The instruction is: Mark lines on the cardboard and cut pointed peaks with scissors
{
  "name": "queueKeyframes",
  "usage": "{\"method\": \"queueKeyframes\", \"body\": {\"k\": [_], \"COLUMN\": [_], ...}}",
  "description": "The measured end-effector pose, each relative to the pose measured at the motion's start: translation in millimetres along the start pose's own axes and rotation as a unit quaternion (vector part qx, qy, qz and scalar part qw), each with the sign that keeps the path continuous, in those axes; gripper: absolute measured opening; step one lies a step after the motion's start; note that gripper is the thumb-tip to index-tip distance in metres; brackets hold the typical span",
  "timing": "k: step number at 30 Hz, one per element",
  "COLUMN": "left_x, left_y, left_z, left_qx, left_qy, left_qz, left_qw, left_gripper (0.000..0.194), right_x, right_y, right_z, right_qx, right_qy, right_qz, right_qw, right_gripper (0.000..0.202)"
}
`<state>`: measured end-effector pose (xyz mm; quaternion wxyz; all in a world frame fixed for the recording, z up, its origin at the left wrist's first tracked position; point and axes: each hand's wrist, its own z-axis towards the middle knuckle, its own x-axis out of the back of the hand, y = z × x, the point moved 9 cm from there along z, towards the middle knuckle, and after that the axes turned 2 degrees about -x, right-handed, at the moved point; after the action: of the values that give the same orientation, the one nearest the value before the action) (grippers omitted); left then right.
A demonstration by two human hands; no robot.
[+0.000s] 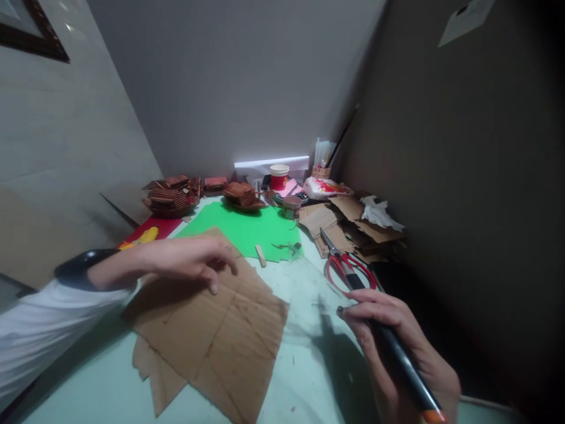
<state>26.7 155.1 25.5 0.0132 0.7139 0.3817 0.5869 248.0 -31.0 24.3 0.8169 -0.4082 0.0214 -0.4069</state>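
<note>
Gripped in the right hand was a black marker pen with an orange end, the fingers wrapped round its barrel and its tip pointing toward the far side of the table. It hung just above the pale tabletop, near and to the right of the cardboard sheets. The left hand lay open, holding nothing, its fingertips curled down onto the far left part of the top sheet.

To mark well, I judged the left hand needed to press the loose, overlapping sheets flat so they would not slide, and the pen needed to travel leftward onto the board before touching down.

Red-handled scissors lay just beyond the right hand, blades pointing away. A small wooden stick rested at the near edge of the green sheet. Cardboard scraps crowded the far right, and brown cardboard models the far left. Open room lay between sheets and pen; the dark wall at right stood close.
</note>
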Motion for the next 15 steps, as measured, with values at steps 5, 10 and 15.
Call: {"method": "queueKeyframes", "body": {"k": [5,10,15], "left_x": [24.1,51.1,48.0], "left_y": [12,2,-17], "left_z": [-19,-54,-91], "left_qx": [-0.007,0.036,0.112], "left_qy": [0.014,0.119,0.234], "left_qz": [-0.077,-0.148,-0.230], "left_qw": [0.997,0.981,0.938], "left_gripper": [0.010,0.018,0.021], "right_x": [6,9,17], "right_y": [2,9,27], "right_z": [-2,-6,-7], "right_qx": [-0.029,0.000,0.021], "right_qy": [0.027,0.050,0.117], "right_qz": [0.009,-0.007,0.016], "right_qw": [0.999,0.999,0.993], "right_gripper": [0.007,0.002,0.007]}}
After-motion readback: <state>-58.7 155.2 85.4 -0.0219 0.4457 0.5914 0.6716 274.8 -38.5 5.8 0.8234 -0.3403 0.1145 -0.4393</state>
